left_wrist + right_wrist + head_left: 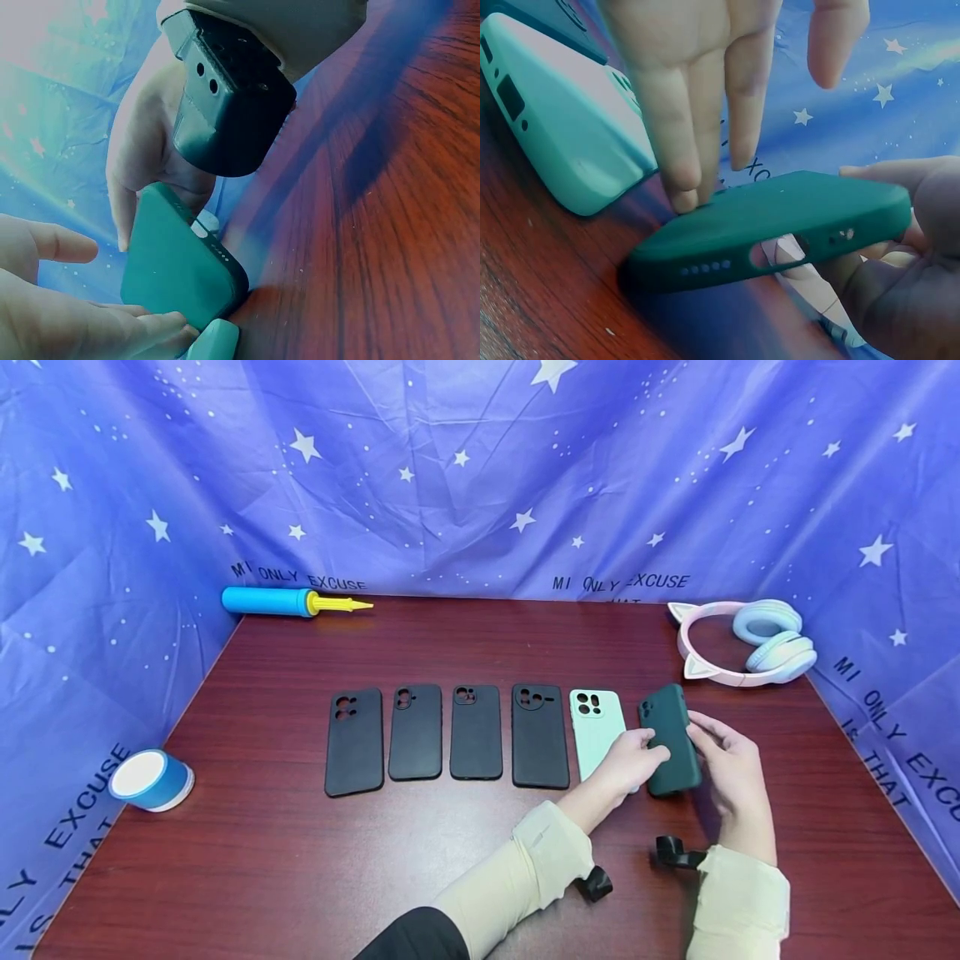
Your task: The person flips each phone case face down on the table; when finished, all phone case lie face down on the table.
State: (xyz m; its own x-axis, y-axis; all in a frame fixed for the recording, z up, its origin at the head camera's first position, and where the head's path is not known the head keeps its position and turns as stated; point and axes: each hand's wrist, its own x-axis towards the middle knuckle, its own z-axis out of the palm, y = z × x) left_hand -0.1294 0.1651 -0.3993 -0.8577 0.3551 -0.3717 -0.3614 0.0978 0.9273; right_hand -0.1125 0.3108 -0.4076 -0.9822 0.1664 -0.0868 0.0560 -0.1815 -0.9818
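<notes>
A dark green phone case [670,745] is at the right end of a row of cases, its right side tilted up off the table. My right hand [731,768] pinches it by that raised edge, as the right wrist view also shows at the end of the green case [780,217]. My left hand [626,764] reaches across the mint phone case [597,727]. Its fairly straight fingers [142,334] touch the green case's lower left edge, while its thumb stands apart from the case. The mint case lies flat beside them, partly hidden by my left hand.
Several black phone cases [416,735] lie side by side to the left. Behind on the right sit cat-ear headphones [780,656]. A blue pump [270,602] with a yellow nozzle lies at the back left, and a blue-and-white round container [153,781] stands at the left edge.
</notes>
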